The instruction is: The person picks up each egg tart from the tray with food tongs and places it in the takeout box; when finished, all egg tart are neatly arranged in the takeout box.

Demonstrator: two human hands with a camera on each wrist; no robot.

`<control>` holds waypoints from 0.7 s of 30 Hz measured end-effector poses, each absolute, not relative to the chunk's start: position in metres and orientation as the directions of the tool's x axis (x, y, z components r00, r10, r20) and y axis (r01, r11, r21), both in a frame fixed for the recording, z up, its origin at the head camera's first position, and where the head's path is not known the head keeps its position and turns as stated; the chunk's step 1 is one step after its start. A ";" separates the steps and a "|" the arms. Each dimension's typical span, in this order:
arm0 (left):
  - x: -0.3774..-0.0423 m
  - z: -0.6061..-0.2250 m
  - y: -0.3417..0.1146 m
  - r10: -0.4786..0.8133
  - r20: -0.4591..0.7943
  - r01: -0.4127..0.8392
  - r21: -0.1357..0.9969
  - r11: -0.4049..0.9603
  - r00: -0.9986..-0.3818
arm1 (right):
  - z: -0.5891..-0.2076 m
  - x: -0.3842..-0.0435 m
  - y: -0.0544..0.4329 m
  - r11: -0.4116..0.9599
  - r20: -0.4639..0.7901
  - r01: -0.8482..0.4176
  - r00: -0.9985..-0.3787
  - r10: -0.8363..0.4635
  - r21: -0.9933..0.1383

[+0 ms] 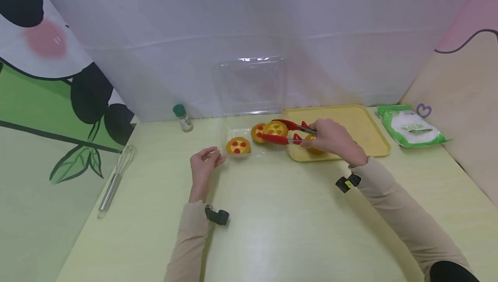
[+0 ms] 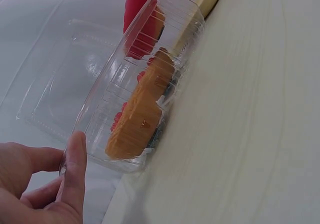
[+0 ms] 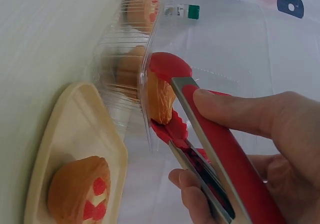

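Observation:
My right hand [image 1: 332,138] grips red-and-silver tongs [image 3: 227,156], whose red tips clasp an egg tart [image 1: 275,128] over the right part of a clear plastic clamshell box [image 2: 97,91]. Two more tarts with red toppings lie in the box, a left tart [image 1: 238,145] and a second tart [image 1: 257,132] partly behind the clasped one. With thumb and fingertips my left hand [image 1: 204,166] pinches the rim at the box's near left corner. Another red-topped tart [image 3: 80,190] lies on the yellow tray [image 1: 359,126], mostly covered by the right hand in the head view.
The box's clear lid [image 1: 250,85] stands raised against the back curtain. A green-capped shaker jar [image 1: 183,118] is left of the box. A whisk [image 1: 116,182] lies by the table's left edge, and a green-and-white packet [image 1: 413,127] lies right of the tray.

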State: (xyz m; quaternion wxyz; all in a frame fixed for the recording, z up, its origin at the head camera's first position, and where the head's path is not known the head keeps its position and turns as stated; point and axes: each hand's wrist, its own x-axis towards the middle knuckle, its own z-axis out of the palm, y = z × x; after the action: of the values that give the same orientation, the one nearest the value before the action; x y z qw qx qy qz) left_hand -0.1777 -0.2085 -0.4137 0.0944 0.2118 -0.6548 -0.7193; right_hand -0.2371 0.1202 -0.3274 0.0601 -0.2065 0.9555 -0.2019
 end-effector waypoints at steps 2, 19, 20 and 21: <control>-0.178 -0.414 -0.209 -0.410 -0.179 -0.136 0.982 -0.131 -0.895 | -0.327 -0.237 0.115 0.843 -0.029 -0.369 -0.911 -0.412 -0.392; -0.175 -0.416 -0.209 -0.404 -0.155 -0.106 0.984 -0.142 -0.901 | -0.344 -0.244 0.094 0.822 -0.023 -0.363 -0.910 -0.414 -0.438; -0.176 -0.416 -0.210 -0.404 -0.154 -0.106 0.985 -0.139 -0.902 | -0.342 -0.244 0.094 0.828 -0.022 -0.362 -0.912 -0.410 -0.429; -0.176 -0.415 -0.210 -0.405 -0.153 -0.104 0.985 -0.140 -0.901 | -0.339 -0.244 0.094 0.834 -0.018 -0.363 -0.913 -0.407 -0.416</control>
State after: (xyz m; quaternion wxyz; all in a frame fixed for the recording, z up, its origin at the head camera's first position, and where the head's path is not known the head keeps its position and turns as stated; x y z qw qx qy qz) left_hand -0.1759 -0.2097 -0.4152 0.1031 0.1967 -0.6476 -0.7289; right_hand -0.2438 0.0936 -0.3388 0.0528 -0.2014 0.9561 -0.2062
